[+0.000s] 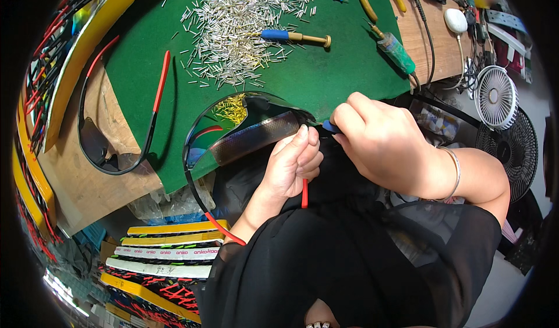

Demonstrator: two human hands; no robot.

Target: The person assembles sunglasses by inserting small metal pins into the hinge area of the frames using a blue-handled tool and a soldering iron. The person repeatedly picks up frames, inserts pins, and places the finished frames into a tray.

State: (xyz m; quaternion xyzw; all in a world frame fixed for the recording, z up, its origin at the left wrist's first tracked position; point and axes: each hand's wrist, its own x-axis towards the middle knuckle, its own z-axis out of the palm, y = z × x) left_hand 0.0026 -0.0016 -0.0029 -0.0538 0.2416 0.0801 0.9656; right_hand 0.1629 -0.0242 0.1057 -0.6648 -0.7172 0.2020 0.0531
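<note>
In front of me, a pair of wraparound sunglasses point(254, 137) with a dark iridescent lens and red-tipped black arms tilts over the mat's near edge. My left hand point(296, 160) is closed on it near the right-hand hinge. One red tip pokes out below that hand; the other arm reaches my left wrist. My right hand point(381, 142) is closed beside the same hinge, gripping a small blue piece point(331, 126), mostly hidden by the fingers, so its kind is unclear. Just beyond the lens lies a small heap of gold-coloured pins point(232, 109).
Silver pins point(239, 28) pile on the green mat point(332, 72), with a blue-and-brass hand tool point(291, 36) across them. A green-handled soldering iron point(396, 51) and yellow-handled pliers point(367, 2) lie right. Other sunglasses point(110, 153) rest left. Stacked trays point(169, 252) hold more; fans point(496, 97) stand right.
</note>
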